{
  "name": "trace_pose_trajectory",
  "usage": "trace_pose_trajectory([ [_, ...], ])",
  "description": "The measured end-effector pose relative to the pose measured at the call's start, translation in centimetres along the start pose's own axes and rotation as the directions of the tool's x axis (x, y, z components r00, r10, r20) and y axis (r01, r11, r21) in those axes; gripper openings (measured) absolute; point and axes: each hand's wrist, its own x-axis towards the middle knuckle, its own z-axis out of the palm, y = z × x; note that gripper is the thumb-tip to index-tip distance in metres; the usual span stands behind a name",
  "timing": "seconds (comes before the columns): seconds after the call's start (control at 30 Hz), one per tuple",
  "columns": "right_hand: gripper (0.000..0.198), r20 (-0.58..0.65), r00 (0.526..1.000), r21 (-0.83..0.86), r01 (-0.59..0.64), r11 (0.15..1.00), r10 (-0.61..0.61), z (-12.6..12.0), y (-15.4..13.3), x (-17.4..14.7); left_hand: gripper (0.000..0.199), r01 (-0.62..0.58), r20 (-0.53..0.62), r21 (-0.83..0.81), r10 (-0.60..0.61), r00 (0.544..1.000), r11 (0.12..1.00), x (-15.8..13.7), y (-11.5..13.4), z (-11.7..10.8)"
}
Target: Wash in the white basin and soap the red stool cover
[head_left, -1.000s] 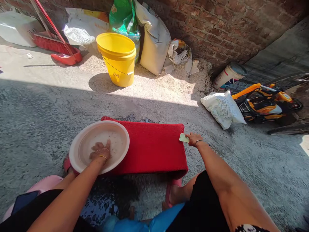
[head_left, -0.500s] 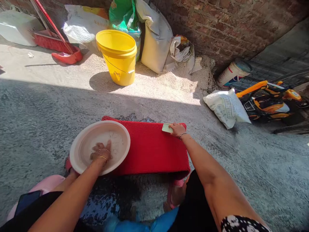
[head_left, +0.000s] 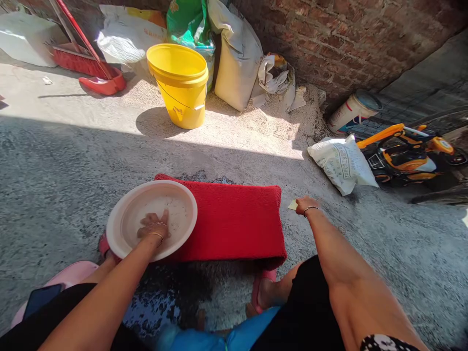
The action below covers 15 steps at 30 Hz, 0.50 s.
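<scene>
My left hand (head_left: 154, 226) is inside a pale pink basin (head_left: 188, 204), its fingers spread and nothing held in them. The basin seems to hold shallow water and rests on the left end of a low surface covered with a red cloth (head_left: 234, 219). Off the cloth's right edge, my right hand (head_left: 306, 204) is closed on a flat, pale green rectangular piece (head_left: 293, 204). Only one end of that piece shows past the fingers, and its kind is unclear.
A yellow bucket (head_left: 181, 87) stands ahead, with a full sack (head_left: 237, 63) behind it. At the right are a white bag (head_left: 343, 163) and a toy vehicle (head_left: 405, 156). A red dustpan (head_left: 107, 83) lies far left. A phone (head_left: 42, 300) sits at lower left.
My right hand has moved right, off the red cloth's far right corner, carrying the pale green piece with it. The left hand stays in the basin.
</scene>
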Motion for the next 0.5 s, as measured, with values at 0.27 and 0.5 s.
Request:
trace_pose_trajectory([
  [0.27, 0.056, -0.157, 0.764, -0.037, 0.629, 0.777, -0.626, -3.1, -13.6, -4.5, 0.085, -0.015, 0.021, 0.032, 0.015, 1.0, 0.999, -0.8, 0.1, -0.8],
  [0.5, 0.053, -0.151, 0.77, -0.15, 0.601, 0.785, -0.619, -0.6, -11.5, -3.8, 0.087, -0.016, 0.003, 0.03, 0.016, 1.0, 0.999, 0.2, -0.2, 0.1],
])
